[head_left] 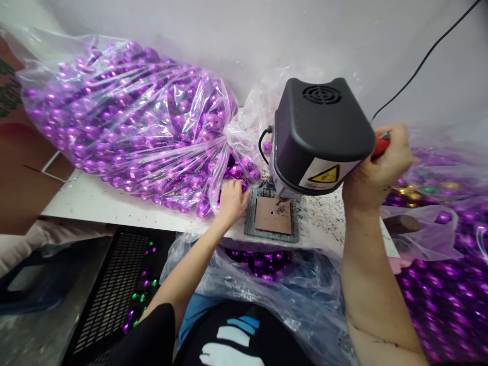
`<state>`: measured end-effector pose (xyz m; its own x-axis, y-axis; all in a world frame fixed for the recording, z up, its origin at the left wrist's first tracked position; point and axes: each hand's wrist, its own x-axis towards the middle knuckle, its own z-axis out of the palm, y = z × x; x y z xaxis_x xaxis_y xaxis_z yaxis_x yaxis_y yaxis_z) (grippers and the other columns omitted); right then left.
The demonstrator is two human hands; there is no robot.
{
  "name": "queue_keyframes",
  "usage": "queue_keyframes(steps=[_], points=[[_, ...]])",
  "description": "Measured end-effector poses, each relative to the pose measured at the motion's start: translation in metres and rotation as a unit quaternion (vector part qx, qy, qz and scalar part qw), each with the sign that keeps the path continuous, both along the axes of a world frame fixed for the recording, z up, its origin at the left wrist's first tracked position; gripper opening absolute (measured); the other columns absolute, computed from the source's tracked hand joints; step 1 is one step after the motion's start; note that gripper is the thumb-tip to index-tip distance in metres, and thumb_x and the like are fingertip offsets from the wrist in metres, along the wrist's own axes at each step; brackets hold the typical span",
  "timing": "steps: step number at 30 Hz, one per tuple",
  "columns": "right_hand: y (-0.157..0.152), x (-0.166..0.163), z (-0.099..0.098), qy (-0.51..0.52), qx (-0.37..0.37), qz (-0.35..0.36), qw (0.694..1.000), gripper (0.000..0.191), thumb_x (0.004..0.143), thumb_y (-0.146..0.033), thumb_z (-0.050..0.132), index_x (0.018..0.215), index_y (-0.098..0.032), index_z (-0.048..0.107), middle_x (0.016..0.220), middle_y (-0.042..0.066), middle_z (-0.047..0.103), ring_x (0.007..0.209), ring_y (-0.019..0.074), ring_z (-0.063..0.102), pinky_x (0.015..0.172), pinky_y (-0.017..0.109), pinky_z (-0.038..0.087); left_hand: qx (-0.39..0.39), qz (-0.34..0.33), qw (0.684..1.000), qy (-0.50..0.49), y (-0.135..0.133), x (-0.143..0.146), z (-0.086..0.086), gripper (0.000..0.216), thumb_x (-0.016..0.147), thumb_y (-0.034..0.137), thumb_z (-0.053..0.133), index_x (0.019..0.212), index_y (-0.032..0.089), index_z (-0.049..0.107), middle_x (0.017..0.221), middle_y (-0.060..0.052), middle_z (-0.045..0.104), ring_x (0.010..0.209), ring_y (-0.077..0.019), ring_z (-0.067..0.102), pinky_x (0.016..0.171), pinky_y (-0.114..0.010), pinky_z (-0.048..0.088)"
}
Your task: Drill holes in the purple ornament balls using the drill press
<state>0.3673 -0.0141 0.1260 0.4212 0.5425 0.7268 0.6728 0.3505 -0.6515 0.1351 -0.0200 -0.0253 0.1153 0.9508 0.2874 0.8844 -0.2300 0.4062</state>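
Note:
My right hand [385,165] is wrapped round the red handle [381,145] at the right side of a black bench machine [324,122] with a round vent and a yellow warning label. Below the machine head lies a square brown plate [273,216] with a small hole in its middle, on a grey base [249,223]. My left hand [232,200] is just left of that plate, at the mouth of a clear plastic bag [224,133]. Its fingers are curled at a shiny purple ball [244,186]; the fingertips are partly hidden.
The bag bulges with purple balls [133,122] across the white table [114,198]. Dark shavings [328,213] are scattered around the base. On my lap, a plastic bag [263,295] holds purple balls. More bagged balls [442,300] lie at right. A black crate [110,284] and cardboard box [30,173] stand left.

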Motion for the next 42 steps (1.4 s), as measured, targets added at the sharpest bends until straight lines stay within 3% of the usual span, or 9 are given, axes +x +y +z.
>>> queue_keyframes(steps=[5,9,13,16,19,21,30,36,42], points=[[-0.001,-0.001,0.000,-0.011,0.008,-0.006,1.000,0.041,0.092,-0.057,0.045,0.072,-0.021,0.040,0.064,-0.006,0.040,0.061,0.0077,0.036,0.062,0.026,0.030,-0.141,0.072,0.985,0.075,0.044,-0.006,0.001,0.039,0.097,0.043,0.058,0.117,0.010,0.057,0.110,-0.022,0.068,0.109,-0.0357,0.066,0.093,-0.046,0.049],[-0.001,0.000,-0.001,-0.013,0.004,0.007,1.000,0.041,0.093,-0.057,0.047,0.075,-0.021,0.043,0.064,-0.006,0.041,0.061,0.0075,0.036,0.061,0.025,0.031,-0.107,0.041,0.981,-0.156,0.030,-0.016,0.004,0.053,0.083,0.036,0.076,0.128,0.019,0.054,0.126,-0.014,0.060,0.109,-0.0272,0.066,0.092,-0.039,0.052],[0.001,0.000,-0.002,0.008,0.016,0.015,1.000,0.038,0.091,-0.055,0.051,0.074,-0.021,0.044,0.062,-0.005,0.040,0.061,0.0085,0.033,0.059,0.026,0.029,-0.229,-0.065,0.850,-0.470,0.001,-0.026,0.013,0.062,0.074,0.041,0.080,0.129,0.024,0.056,0.110,-0.006,0.065,0.084,-0.0164,0.066,0.070,-0.029,0.054],[0.002,-0.002,-0.003,0.022,0.015,0.021,0.999,0.038,0.091,-0.055,0.050,0.075,-0.022,0.043,0.064,-0.004,0.040,0.062,0.0091,0.032,0.060,0.026,0.028,-0.339,-0.112,0.748,-0.560,-0.018,-0.023,0.014,0.061,0.075,0.047,0.079,0.129,0.025,0.059,0.110,-0.008,0.069,0.075,-0.0135,0.064,0.060,-0.025,0.050],[0.000,-0.002,-0.002,0.027,0.009,0.030,0.999,0.038,0.090,-0.056,0.050,0.075,-0.022,0.042,0.065,-0.004,0.039,0.063,0.0094,0.032,0.061,0.026,0.029,-0.371,-0.115,0.708,-0.590,-0.027,-0.014,0.006,0.057,0.083,0.059,0.068,0.128,0.025,0.061,0.112,-0.010,0.070,0.076,-0.0150,0.066,0.059,-0.026,0.049],[-0.001,-0.002,-0.001,0.028,0.005,0.036,0.999,0.038,0.089,-0.057,0.051,0.075,-0.022,0.042,0.063,-0.004,0.039,0.062,0.0094,0.031,0.060,0.027,0.029,-0.353,-0.110,0.729,-0.576,-0.029,-0.008,-0.001,0.056,0.086,0.061,0.064,0.128,0.023,0.060,0.109,-0.010,0.070,0.078,-0.0163,0.067,0.059,-0.026,0.049],[-0.001,-0.003,0.001,0.023,0.000,0.024,0.999,0.039,0.089,-0.058,0.048,0.074,-0.023,0.042,0.061,-0.005,0.041,0.061,0.0088,0.032,0.058,0.026,0.030,-0.106,-0.138,0.946,-0.273,-0.031,0.024,-0.025,0.053,0.084,0.033,0.076,0.129,0.018,0.054,0.124,-0.011,0.067,0.115,-0.0260,0.063,0.102,-0.044,0.050],[-0.002,-0.003,0.001,0.031,-0.006,0.037,0.999,0.037,0.089,-0.057,0.049,0.075,-0.023,0.041,0.060,-0.006,0.040,0.057,0.0082,0.034,0.058,0.026,0.031,-0.006,-0.183,0.975,-0.122,-0.031,0.035,-0.022,0.053,0.080,0.021,0.079,0.128,0.021,0.056,0.122,-0.010,0.063,0.114,-0.0275,0.060,0.100,-0.045,0.049],[-0.003,-0.005,0.001,0.032,0.000,0.039,0.999,0.036,0.091,-0.054,0.049,0.076,-0.022,0.041,0.063,-0.005,0.040,0.060,0.0079,0.033,0.059,0.025,0.032,-0.042,-0.151,0.980,-0.123,-0.022,0.046,-0.017,0.046,0.072,0.026,0.084,0.113,0.024,0.063,0.104,-0.004,0.058,0.100,-0.0247,0.058,0.089,-0.040,0.050]])
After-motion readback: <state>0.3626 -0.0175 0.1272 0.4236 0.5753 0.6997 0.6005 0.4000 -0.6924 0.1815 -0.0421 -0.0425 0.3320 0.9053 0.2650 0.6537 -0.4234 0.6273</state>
